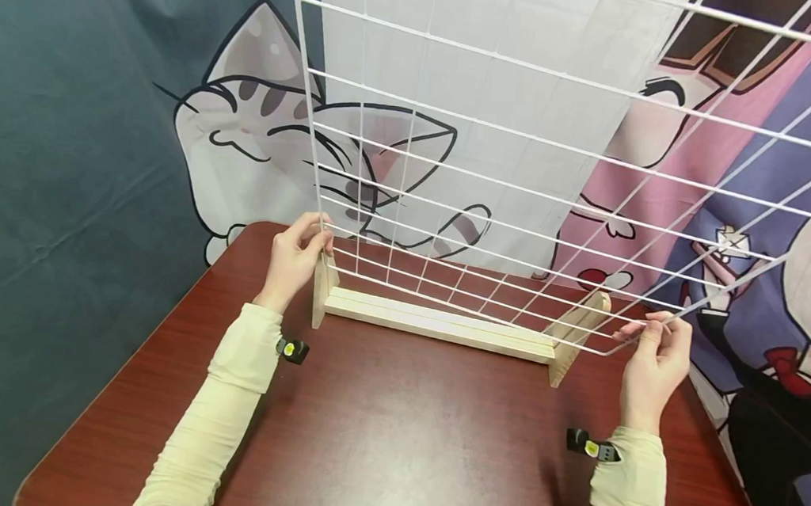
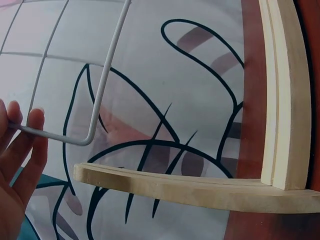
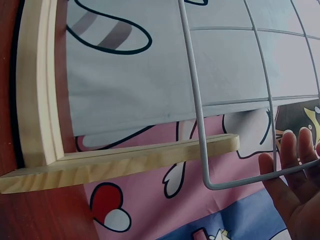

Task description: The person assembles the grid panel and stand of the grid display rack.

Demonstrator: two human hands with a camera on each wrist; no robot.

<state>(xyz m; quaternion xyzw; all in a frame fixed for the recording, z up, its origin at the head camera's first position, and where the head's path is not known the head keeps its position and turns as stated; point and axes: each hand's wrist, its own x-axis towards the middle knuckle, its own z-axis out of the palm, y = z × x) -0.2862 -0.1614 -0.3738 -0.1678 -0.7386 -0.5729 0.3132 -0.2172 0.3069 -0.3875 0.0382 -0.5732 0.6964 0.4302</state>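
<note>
A white wire grid panel (image 1: 313, 129) stands tilted over the table, spanning both hands. My left hand (image 1: 296, 256) pinches its left side wire near the lower corner, and my right hand (image 1: 656, 364) grips the right side wire. Below the panel is a pale wooden stand (image 1: 443, 326), a grooved crossbar between two end boards. In the left wrist view, the panel's rounded corner (image 2: 87, 140) is apart from the end board (image 2: 165, 186). From the right wrist, the other corner (image 3: 210, 186) appears in front of the other end board (image 3: 120, 162).
The stand rests on a reddish-brown table (image 1: 376, 441). Behind the table hangs cloth printed with cartoon cats (image 1: 256, 154). Small black cameras (image 1: 294, 351) are strapped to both wrists.
</note>
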